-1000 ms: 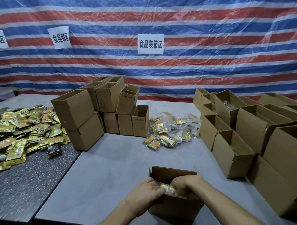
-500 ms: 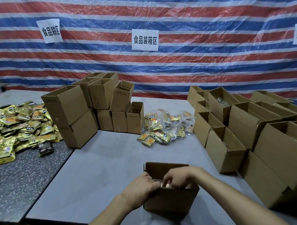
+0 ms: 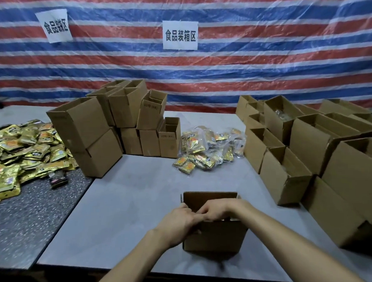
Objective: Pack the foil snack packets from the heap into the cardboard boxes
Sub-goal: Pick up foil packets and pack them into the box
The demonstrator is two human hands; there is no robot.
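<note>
Small brown cardboard box [image 3: 215, 237] at 6 o'clock, left hand [image 3: 178, 223] and right hand [image 3: 215, 210] curled over its top, can't tell what they hold, gold foil packets [image 3: 21, 152] at 9 o'clock.

Single view, head-worn, wide-angle. Faces forward and tilts down across the pale grey tabletop [image 3: 130, 207] toward the red, white and blue striped tarpaulin wall [image 3: 262, 63], which fills the upper half. Stripes bow near the edges. Closest to lens: left hand [image 3: 178, 224] and right hand [image 3: 215, 210], meeting over the small open brown cardboard box [image 3: 215, 237], low centre. Left margin catches the heap of gold foil packets [image 3: 21, 152] on a dark speckled table [image 3: 24, 229]; right margin, rows of open brown cartons [image 3: 309, 148], cut off by the frame.
</note>
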